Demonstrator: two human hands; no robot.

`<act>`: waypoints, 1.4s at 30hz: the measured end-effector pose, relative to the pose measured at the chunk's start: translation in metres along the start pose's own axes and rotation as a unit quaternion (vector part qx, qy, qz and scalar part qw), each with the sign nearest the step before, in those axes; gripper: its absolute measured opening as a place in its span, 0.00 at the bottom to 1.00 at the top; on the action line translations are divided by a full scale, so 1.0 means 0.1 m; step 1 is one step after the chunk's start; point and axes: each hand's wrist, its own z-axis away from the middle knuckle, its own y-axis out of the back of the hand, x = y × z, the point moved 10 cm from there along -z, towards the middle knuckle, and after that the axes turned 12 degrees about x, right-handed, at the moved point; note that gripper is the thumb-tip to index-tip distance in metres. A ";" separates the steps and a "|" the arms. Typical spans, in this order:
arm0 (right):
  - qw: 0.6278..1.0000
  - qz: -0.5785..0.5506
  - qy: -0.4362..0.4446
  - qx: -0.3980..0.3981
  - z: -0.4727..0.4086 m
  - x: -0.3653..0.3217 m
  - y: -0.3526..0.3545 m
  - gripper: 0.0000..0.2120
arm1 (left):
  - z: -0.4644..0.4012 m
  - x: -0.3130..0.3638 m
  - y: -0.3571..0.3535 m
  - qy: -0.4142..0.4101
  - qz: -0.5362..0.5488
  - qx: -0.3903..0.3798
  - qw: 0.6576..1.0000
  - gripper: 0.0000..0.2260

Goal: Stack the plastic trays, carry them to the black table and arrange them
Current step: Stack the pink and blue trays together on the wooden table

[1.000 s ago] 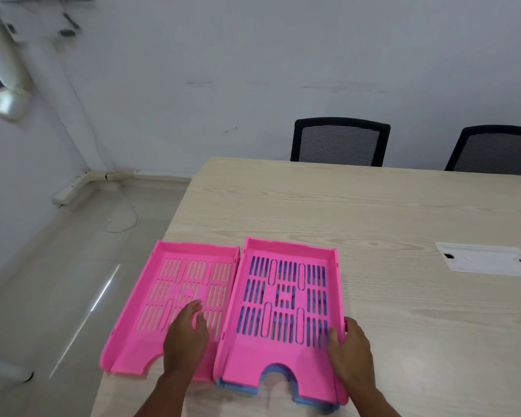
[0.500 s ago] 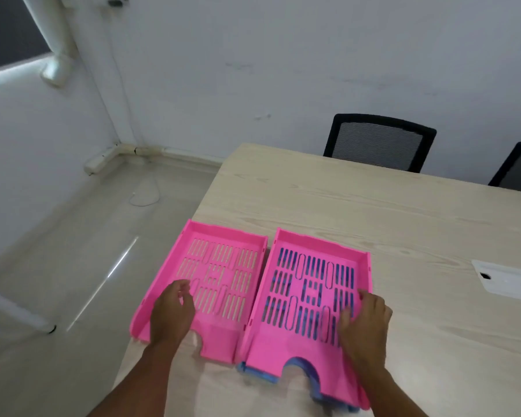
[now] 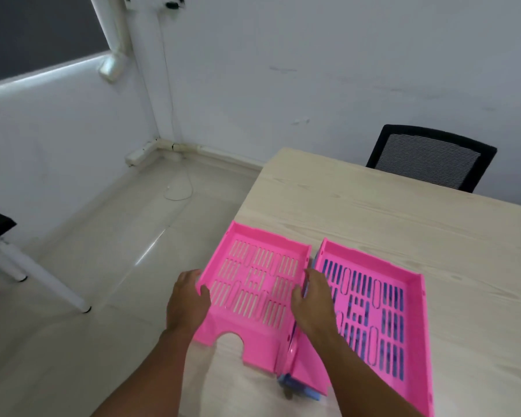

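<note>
Two pink plastic trays lie side by side at the near left corner of a light wooden table (image 3: 388, 212). The left pink tray (image 3: 256, 284) has a slotted floor and overhangs the table's left edge a little. My left hand (image 3: 187, 299) grips its left wall. My right hand (image 3: 312, 299) grips its right wall, between the two trays. The right pink tray (image 3: 382, 308) rests on top of a blue tray (image 3: 301, 388), which shows through the slots and sticks out at the front.
A black mesh chair (image 3: 430, 158) stands behind the table's far edge. Pale tiled floor (image 3: 103, 266) lies to the left, with a white cable (image 3: 179, 188) on it. A black table with white legs (image 3: 0, 236) shows at the far left edge.
My right hand left the right side of the stacked tray and crossed to the left tray's right wall. My left hand shifted onto its left wall. The view swung left.
</note>
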 end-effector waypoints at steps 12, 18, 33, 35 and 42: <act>0.990 0.052 -0.087 -0.096 0.22 0.00 -0.65 0.32 | 0.02 -0.65 -0.26 0.078 -0.111 -0.111 0.985 0.14; 0.990 0.046 -0.111 -0.080 0.28 0.02 -0.69 0.32 | -0.05 -0.69 -0.04 0.053 -0.133 -0.081 0.986 0.13; 0.992 -0.017 -0.107 -0.058 0.28 -0.06 -0.62 0.10 | -0.02 -0.60 0.45 0.043 0.008 -0.012 0.999 0.07; 0.995 -0.015 -0.088 -0.035 0.19 -0.07 -0.46 0.13 | -0.01 -0.43 0.43 0.027 0.022 -0.011 0.999 0.07; 0.996 -0.018 -0.069 0.055 -0.02 0.18 0.41 0.21 | 0.12 0.31 0.20 -0.050 0.059 -0.020 0.997 0.05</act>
